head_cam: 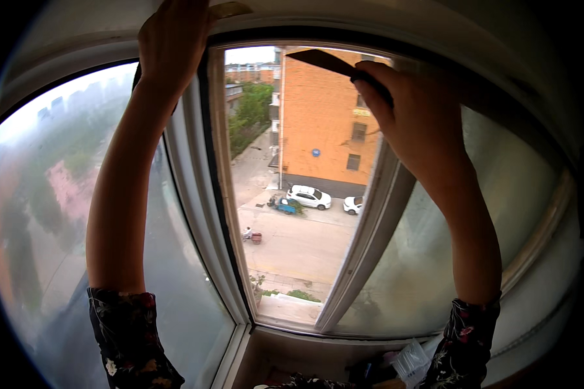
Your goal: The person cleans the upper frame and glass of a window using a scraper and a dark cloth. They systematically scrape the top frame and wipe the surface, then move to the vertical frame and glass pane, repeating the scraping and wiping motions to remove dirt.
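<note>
My right hand [409,107] is raised at the upper right and grips the dark handle of a flat-bladed tool [321,61], perhaps a putty knife or scraper. Its dark blade points left across the upper part of the open window gap. My left hand [177,44] is raised to the top of the window, at the picture's upper edge. A tan, flat piece [231,9] shows just right of its fingers; whether the hand holds it I cannot tell. The window frame [216,194] stands between my arms, with a glass sash [175,272] on the left.
A hazy glass pane [418,253] fills the right side. Low down, a clear plastic bag [411,362] lies among dark items near the sill. Through the gap, far below, are an orange brick building [321,121], a white car [309,196] and a person on a cart [248,233].
</note>
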Demonstrator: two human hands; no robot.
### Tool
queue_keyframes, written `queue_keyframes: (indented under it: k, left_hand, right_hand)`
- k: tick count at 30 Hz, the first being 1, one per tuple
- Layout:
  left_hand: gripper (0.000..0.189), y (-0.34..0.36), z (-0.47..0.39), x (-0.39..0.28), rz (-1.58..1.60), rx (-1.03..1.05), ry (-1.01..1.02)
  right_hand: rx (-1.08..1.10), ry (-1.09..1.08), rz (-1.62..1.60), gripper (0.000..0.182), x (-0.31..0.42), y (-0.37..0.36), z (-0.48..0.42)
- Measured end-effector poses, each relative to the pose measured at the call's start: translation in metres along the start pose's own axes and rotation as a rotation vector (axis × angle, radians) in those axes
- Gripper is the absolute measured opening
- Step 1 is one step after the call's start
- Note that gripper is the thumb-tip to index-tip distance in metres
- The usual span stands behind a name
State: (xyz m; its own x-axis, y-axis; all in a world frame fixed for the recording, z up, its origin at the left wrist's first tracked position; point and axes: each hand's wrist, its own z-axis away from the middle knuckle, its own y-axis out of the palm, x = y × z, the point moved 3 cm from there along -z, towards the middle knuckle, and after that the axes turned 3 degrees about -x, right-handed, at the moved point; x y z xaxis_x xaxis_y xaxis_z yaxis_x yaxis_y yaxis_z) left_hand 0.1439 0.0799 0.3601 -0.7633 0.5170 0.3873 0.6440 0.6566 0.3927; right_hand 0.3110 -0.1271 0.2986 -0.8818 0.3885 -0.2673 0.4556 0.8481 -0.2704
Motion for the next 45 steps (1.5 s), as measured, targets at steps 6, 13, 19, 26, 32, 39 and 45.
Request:
queue_keyframes:
  k: [6,13,19,26,32,39,45]
  left_hand:
    - [0.047,0.041,-0.034,-0.002,-0.051,-0.122,-0.142]
    - [0.045,0.054,-0.032,-0.002,-0.089,-0.29,-0.16]
    - [0.052,0.064,-0.033,0.005,-0.154,-0.253,-0.192]
    - [0.057,0.068,-0.035,-0.01,-0.091,-0.203,-0.288]
    - [0.051,0.066,-0.03,-0.011,-0.049,-0.223,-0.258]
    - [0.049,0.048,-0.037,-0.021,-0.041,-0.159,-0.271]
    - [0.058,0.044,-0.034,-0.012,0.004,-0.123,-0.25]
  right_hand:
    - [0.032,-0.005,0.074,0.02,-0.041,-0.049,-0.001]
    - [0.188,0.12,0.167,0.022,-0.067,-0.07,0.023]
    - [0.224,0.113,0.241,0.032,-0.085,-0.085,0.033]
    - [0.228,-0.064,0.299,0.032,-0.1,-0.084,0.037]
    - [0.23,-0.126,0.298,0.029,-0.115,-0.08,0.042]
    - [0.148,-0.16,0.329,0.031,-0.128,-0.088,0.043]
    - [0.162,-0.126,0.284,0.032,-0.121,-0.083,0.039]
